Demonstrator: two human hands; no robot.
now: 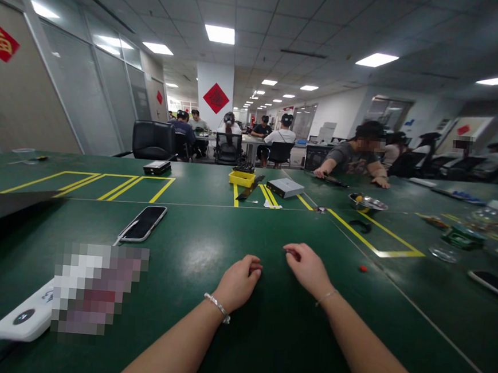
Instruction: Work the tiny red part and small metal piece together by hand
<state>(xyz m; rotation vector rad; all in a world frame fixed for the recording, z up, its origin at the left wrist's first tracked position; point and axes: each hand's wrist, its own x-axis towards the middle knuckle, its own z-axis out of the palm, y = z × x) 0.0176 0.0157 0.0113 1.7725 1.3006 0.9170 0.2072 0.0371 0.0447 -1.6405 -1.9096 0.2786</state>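
On the green table, my left hand (pixel 238 283) rests with its fingers loosely bent and slightly apart, and nothing shows in it. A bracelet (pixel 217 307) circles that wrist. My right hand (pixel 309 270) lies a little way to the right, not touching the left. Its thumb and forefinger are bent with a gap between them, and no object shows there; its other fingers are partly hidden. Left of my left hand lies a phone (pixel 145 223) with a white cable plugged in. A white device (pixel 27 315) with a round dark button is nearer, partly covered by blurring.
Farther off are a yellow tray (pixel 241 179), a grey box (pixel 285 187), a black box (pixel 157 168) and a metal bowl (pixel 367 202). A small red piece (pixel 363 268) lies right of my hands. Across the table a person (pixel 355 154) leans on it. Another phone (pixel 493 285) is at right.
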